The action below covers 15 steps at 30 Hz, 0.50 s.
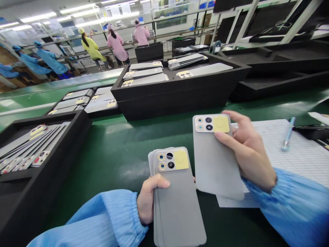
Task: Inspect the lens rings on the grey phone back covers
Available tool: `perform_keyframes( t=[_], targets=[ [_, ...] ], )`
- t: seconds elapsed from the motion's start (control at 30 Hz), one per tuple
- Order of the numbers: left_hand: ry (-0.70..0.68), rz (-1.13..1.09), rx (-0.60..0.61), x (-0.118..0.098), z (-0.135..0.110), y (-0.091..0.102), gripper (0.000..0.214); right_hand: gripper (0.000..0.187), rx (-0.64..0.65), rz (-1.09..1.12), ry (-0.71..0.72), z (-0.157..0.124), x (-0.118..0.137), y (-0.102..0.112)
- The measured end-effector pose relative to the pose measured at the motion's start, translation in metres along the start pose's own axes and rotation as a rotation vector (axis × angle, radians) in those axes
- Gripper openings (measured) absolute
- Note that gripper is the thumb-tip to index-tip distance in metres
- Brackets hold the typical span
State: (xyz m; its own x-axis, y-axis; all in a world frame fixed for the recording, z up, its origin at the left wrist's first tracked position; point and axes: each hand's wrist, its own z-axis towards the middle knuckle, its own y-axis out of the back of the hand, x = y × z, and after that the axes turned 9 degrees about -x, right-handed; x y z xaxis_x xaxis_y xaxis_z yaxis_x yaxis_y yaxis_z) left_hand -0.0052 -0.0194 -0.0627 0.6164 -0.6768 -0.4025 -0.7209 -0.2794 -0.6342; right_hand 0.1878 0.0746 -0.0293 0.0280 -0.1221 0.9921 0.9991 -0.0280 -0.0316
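My left hand (151, 193) grips a small stack of grey phone back covers (178, 202), thumb on top and fingers hidden underneath. The top cover carries a camera plate with several lens rings and a yellow film patch. To its right, my right hand (246, 147) pinches a single grey phone back cover (217, 161) by its upper right corner, thumb on the front by the yellow film. This cover is tilted and shows the same camera plate. Its lower left edge lies close to the stack; whether they touch I cannot tell. Blue elastic-cuffed sleeves cover both wrists.
A black foam tray (174, 96) with stacked covers stands ahead on the green table (115, 144). Another black tray (64, 161) of fanned covers is at left. Lined paper (272, 137) and a light-blue pen (288, 133) lie at right. Several people work in the background.
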Motion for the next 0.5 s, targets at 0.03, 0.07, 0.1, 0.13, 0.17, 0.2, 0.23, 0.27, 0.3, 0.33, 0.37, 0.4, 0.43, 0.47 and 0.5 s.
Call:
perform_keyframes(
  t=[0.03, 0.07, 0.1, 0.13, 0.17, 0.2, 0.23, 0.27, 0.3, 0.33, 0.37, 0.4, 0.43, 0.47, 0.5],
  targets=[
    [-0.015, 0.003, 0.069, 0.000, 0.000, -0.001, 0.046, 0.054, -0.023, -0.048, 0.038, 0.004, 0.001, 0.003],
    [-0.031, 0.004, 0.129, -0.001, 0.000, -0.002, 0.047, 0.054, -0.018, -0.115, 0.084, 0.006, 0.001, 0.006],
    [-0.046, 0.008, 0.170, -0.001, 0.000, -0.003, 0.047, 0.049, 0.012, -0.195, 0.133, 0.007, 0.001, 0.007],
    [-0.052, 0.013, 0.188, -0.001, 0.000, -0.003, 0.046, 0.039, 0.056, -0.276, 0.176, 0.007, 0.000, 0.008],
    [-0.061, 0.017, 0.195, 0.000, 0.000, -0.003, 0.045, 0.029, 0.111, -0.344, 0.201, 0.004, -0.001, 0.007],
    [-0.070, 0.022, 0.194, 0.000, -0.001, -0.004, 0.045, 0.022, 0.166, -0.392, 0.207, 0.001, -0.003, 0.005],
    [-0.076, 0.029, 0.187, 0.001, -0.001, -0.004, 0.044, 0.021, 0.213, -0.411, 0.198, -0.003, -0.004, 0.002],
    [-0.082, 0.037, 0.176, 0.001, -0.001, -0.004, 0.043, 0.022, 0.251, -0.403, 0.180, -0.008, -0.006, -0.002],
    [-0.086, 0.045, 0.162, 0.001, -0.001, -0.004, 0.043, 0.022, 0.281, -0.388, 0.165, -0.013, -0.007, -0.005],
    [-0.093, 0.052, 0.145, 0.002, -0.001, -0.005, 0.041, 0.022, 0.302, -0.373, 0.156, -0.018, -0.008, -0.008],
    [-0.098, 0.060, 0.127, 0.002, -0.001, -0.005, 0.041, 0.021, 0.317, -0.363, 0.154, -0.022, -0.009, -0.010],
    [-0.101, 0.063, 0.108, 0.002, -0.002, -0.005, 0.040, 0.020, 0.327, -0.355, 0.153, -0.025, -0.010, -0.012],
    [-0.107, 0.062, 0.085, 0.002, -0.002, -0.006, 0.039, 0.020, 0.334, -0.345, 0.154, -0.026, -0.011, -0.012],
    [-0.112, 0.062, 0.055, 0.002, -0.002, -0.006, 0.039, 0.020, 0.342, -0.332, 0.154, -0.027, -0.011, -0.013],
    [-0.118, 0.058, 0.016, 0.002, -0.002, -0.006, 0.039, 0.020, 0.341, -0.318, 0.153, -0.026, -0.012, -0.013]
  ],
)
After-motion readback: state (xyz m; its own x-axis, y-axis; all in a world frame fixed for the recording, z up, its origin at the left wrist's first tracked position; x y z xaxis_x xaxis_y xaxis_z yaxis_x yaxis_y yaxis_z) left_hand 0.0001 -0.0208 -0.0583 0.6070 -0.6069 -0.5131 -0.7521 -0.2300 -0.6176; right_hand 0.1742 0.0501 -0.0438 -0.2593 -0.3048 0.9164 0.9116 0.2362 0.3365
